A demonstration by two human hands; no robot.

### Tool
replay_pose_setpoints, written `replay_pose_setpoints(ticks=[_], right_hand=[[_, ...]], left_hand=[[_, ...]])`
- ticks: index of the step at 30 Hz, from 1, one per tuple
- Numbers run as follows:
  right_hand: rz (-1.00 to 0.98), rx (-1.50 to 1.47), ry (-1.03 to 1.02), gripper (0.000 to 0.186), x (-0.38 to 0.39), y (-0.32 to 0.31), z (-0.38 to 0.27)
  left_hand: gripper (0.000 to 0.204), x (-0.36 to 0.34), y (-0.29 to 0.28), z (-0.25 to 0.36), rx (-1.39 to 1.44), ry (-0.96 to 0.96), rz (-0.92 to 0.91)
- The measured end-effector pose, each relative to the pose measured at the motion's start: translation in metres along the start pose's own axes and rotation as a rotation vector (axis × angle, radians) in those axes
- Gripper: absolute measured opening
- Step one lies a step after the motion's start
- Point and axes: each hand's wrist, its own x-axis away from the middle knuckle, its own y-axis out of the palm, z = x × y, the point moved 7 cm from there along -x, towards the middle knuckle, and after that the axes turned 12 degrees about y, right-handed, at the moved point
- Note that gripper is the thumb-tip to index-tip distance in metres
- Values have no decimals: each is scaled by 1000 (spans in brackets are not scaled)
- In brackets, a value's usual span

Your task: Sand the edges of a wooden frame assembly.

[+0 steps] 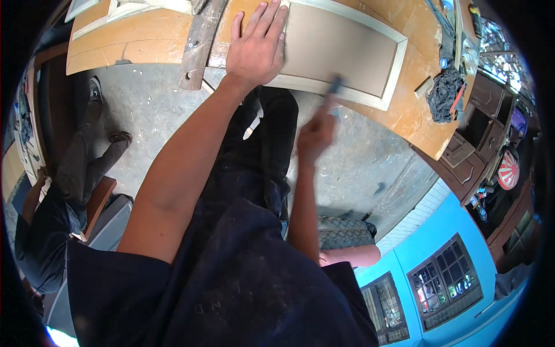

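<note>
A pale wooden frame (395, 72) with a flat brown-grey panel (341, 43) inside it lies on the wooden workbench (413, 115). My left hand (254, 49) presses flat on the frame's left end, fingers stretched out and holding nothing. At the frame's near edge, my right hand (316, 136) is closed round the handle of what looks like a hammer (334, 87). Motion smears its dark head, which appears over the near rail; I cannot tell whether it touches the wood.
A worn wooden board (199, 46) juts over the bench's near edge, left of my hand. A crumpled black plastic bag (445, 95) and a small wood block (424, 88) lie at the right. Another person (63, 202) sits at far left. Carved brown cabinets (483, 124) stand at right.
</note>
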Motion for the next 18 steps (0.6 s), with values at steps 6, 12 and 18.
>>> replay_pose_setpoints(ticks=[6,12,18], right_hand=[[43,149,-24,47,-27,-23,41],[57,46,-28,46,-8,-7,28],[119,138,173,39,-50,-41,75]], left_hand=[[58,4,1,-1,1,-6,-40],[58,-3,-2,6,33,11,-41],[54,14,-2,-11,413,220,476]])
